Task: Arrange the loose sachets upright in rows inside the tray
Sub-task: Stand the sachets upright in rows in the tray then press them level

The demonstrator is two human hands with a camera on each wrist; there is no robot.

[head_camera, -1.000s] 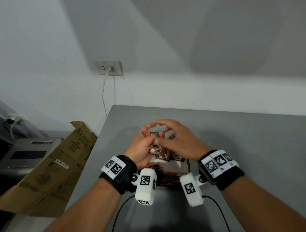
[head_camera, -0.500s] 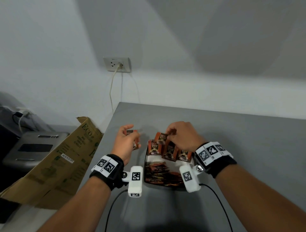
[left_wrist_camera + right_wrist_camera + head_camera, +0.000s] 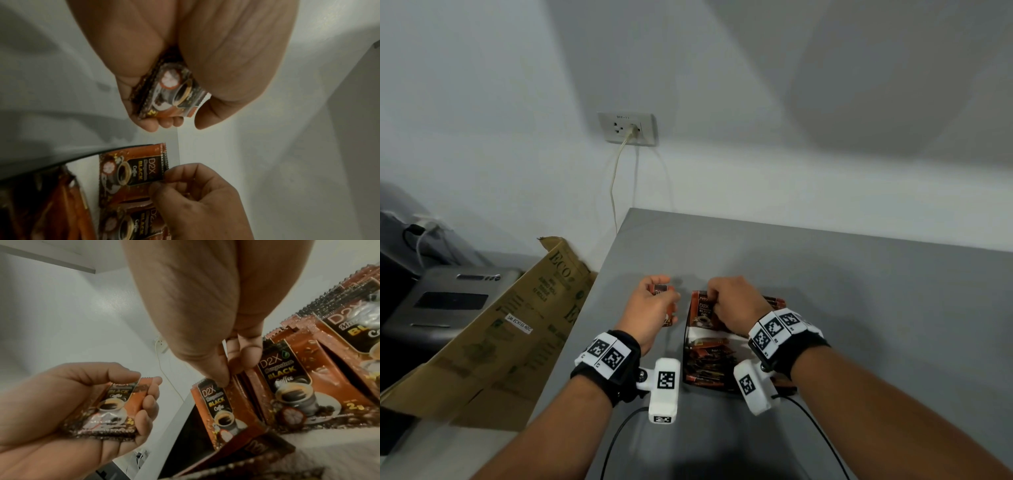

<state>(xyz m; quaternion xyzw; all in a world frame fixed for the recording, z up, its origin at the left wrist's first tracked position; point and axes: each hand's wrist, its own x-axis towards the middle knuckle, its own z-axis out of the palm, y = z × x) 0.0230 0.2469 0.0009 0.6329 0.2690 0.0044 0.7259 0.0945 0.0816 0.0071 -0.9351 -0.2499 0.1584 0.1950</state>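
Nearby, cardboard box (image 3: 493,329) left of table (image 3: 859,291); left hand (image 3: 650,308) clutching sachets (image 3: 115,404), right hand (image 3: 736,305) pinching upright sachet (image 3: 218,405).

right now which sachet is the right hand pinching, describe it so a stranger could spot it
On the grey table, find the tray between the wrists. At its far end sachets stand upright; the right hand pinches the leftmost sachet by its top edge, the only one touched.
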